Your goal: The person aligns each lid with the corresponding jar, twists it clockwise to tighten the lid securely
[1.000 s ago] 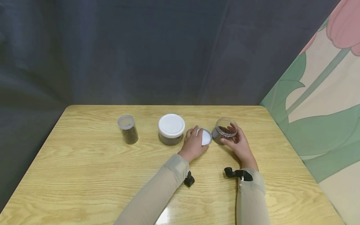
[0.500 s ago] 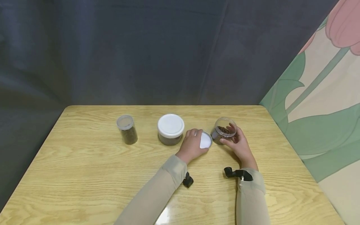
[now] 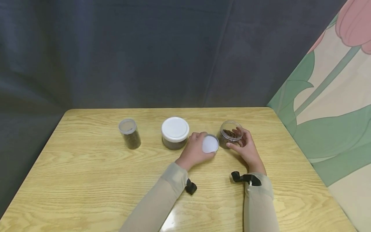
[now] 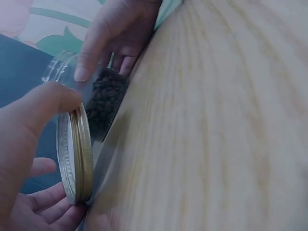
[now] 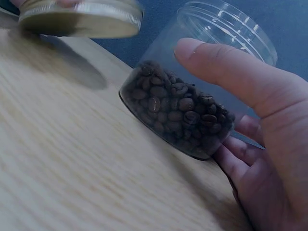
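My left hand (image 3: 195, 151) grips a round metal-rimmed lid (image 3: 210, 144) with a white face, thumb on one edge and fingers on the opposite side. In the right wrist view the gold-coloured underside of that lid (image 5: 91, 25) hovers close over the table, with its shadow below. Just to its right stands an open clear jar (image 5: 159, 48), partly filled with dark roasted coffee beans (image 5: 178, 108). My right hand (image 3: 248, 151) holds this jar from the right, thumb on the near wall and fingers around the far side.
A squat tub (image 3: 175, 129) with a white lid stands just left of my left hand. Further left is a tall, narrow jar (image 3: 132, 139) with a translucent lid and dark contents. The wooden table (image 3: 87, 180) ends at a dark curtain (image 3: 145, 58) behind.
My left hand has drawn slightly left and back, and the lid has come up tilted, more of its white face showing. My right hand and the jar have hardly moved.
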A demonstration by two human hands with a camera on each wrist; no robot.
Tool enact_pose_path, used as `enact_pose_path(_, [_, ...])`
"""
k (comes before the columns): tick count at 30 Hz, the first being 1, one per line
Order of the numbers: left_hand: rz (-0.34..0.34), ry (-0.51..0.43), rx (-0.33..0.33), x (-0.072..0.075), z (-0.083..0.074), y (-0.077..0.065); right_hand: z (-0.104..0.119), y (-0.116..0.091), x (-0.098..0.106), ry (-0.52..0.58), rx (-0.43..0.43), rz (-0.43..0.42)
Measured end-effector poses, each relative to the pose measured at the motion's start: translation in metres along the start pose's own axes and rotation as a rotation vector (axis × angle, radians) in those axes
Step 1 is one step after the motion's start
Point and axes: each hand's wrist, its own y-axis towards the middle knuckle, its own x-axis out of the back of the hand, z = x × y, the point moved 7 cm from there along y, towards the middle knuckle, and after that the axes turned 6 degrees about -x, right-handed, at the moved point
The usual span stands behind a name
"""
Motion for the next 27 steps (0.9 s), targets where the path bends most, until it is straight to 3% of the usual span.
enact_pose_path(12, [-0.082, -0.171, -0.078, 0.003, 0.000, -0.013, 0.000, -0.001, -0.001, 0.068, 0.029, 0.061])
enact_pose_path(18, [-0.116, -0.214, -0.135, 0.006, -0.001, -0.014, 0.001, -0.001, -0.002, 0.088, 0.053, 0.117])
enact_pose_path(27, [-0.136, -0.289, -0.159, 0.009, -0.002, -0.015, 0.001, -0.001, -0.001, 0.084, 0.039, 0.129])
